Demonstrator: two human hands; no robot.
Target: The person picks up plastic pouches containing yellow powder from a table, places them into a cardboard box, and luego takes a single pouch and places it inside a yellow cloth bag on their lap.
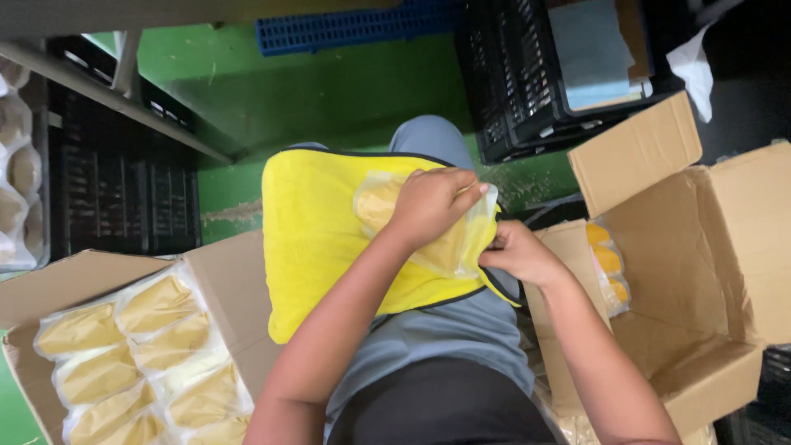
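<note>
A yellow cloth (317,239) with dark trim lies over my lap. On it rests a clear plastic pouch (375,202) holding pale yellow pieces. My left hand (432,204) lies on top of the pouch, fingers curled over its upper right edge. My right hand (519,254) pinches the pouch's lower right corner, at the cloth's edge. Both hands hold the same pouch and hide its middle.
An open cardboard box (227,284) at lower left holds several sealed pouches of yellow pieces (156,305). A larger open cardboard box (700,247) at right has one pouch of orange-yellow pieces (608,265) against its wall. Black crates (515,91) and a blue crate (346,29) stand on the green floor ahead.
</note>
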